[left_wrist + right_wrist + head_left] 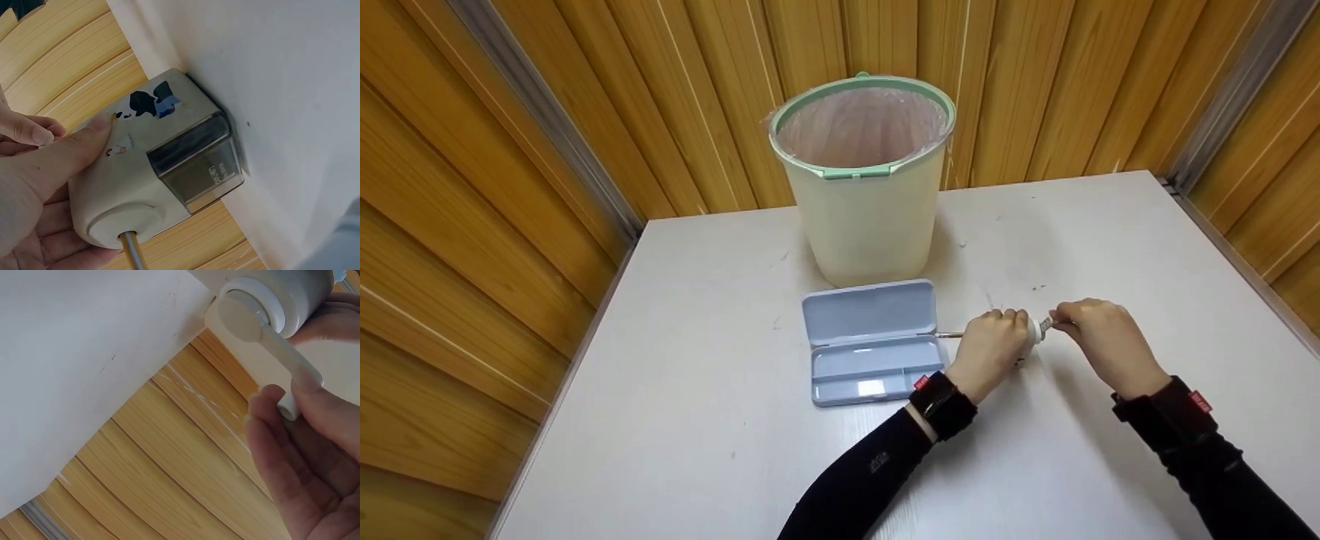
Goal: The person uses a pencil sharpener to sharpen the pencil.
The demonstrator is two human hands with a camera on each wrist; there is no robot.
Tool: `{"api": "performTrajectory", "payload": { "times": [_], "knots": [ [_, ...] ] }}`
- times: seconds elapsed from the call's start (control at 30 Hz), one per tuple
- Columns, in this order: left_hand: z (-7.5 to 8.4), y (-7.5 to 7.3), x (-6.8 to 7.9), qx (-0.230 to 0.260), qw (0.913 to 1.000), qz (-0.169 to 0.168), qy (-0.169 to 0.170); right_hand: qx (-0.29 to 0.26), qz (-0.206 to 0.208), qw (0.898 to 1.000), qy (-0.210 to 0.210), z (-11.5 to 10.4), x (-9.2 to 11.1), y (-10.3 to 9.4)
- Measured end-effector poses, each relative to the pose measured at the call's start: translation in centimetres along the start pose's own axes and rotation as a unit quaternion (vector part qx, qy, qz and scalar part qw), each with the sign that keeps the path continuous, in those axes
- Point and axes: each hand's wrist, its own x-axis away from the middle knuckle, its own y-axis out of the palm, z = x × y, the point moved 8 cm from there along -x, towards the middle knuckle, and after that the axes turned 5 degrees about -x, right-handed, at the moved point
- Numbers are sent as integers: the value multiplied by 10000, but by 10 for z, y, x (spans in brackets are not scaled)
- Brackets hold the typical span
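My left hand (991,349) grips a white crank pencil sharpener (132,185) on the table, thumb across its sticker-decorated top. The sharpener has a clear shavings drawer (203,169) low on its side. A pencil (134,253) sticks out of the hole in its round front; in the head view it points left toward the pencil case. With thumb and fingers, my right hand (1106,341) pinches the knob end of the sharpener's white crank handle (284,354). In the head view my left hand hides most of the sharpener.
A light-blue pencil case (870,311) lies with its lid raised, left of my left hand; its divided tray shows. Behind it stands a cream bin (870,217) with a green rim and a plastic liner. Wood-patterned walls (1057,90) border the white table (697,300).
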Motion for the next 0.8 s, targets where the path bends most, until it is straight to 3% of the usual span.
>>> {"api": "performTrajectory", "payload": {
  "times": [0.3,0.8],
  "knots": [
    [-4,3,1,122,9999,-68,42,1,286,9996,-3,3,-1,5],
    [-2,-2,1,116,9997,180,-76,-69,451,9989,50,17,-13,14]
  ]
}}
